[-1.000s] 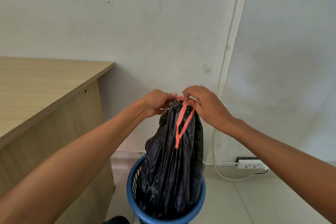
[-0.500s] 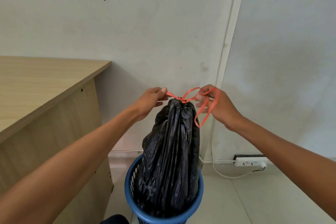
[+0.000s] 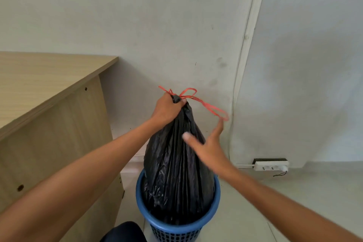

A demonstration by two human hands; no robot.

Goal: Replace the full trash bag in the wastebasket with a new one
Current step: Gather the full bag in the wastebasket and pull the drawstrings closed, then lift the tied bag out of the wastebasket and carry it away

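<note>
Right hand (image 3: 211, 147) has let go of orange tie (image 3: 188, 97), now spread, blurred, beside black bag (image 3: 176, 167). Left hand (image 3: 169, 109), nearer, fisted round bag neck. Bag upright in blue basket (image 3: 177, 228), directly below hands; likely lift straight up.

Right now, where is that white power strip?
In the head view, the power strip lies low on the right, on the floor against the wall, right of the blue wastebasket.
</note>
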